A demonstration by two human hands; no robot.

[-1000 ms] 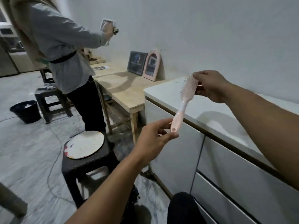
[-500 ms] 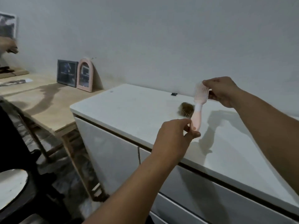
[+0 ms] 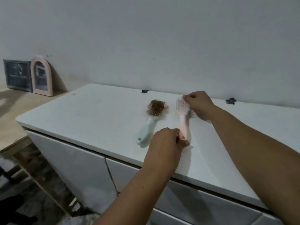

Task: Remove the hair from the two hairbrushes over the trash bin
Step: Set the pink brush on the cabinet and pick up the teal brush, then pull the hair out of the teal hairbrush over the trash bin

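Home (white cabinet [image 3: 81, 111], arched mirror [image 3: 41, 77])

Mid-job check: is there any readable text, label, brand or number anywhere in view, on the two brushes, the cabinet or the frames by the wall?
None can be read.
Dark frame: pale marks on the picture, too blurred to read.
Pink arched frame: nothing legible.
Pink hairbrush and mint hairbrush: no marking visible on either.
White cabinet top: no label visible.
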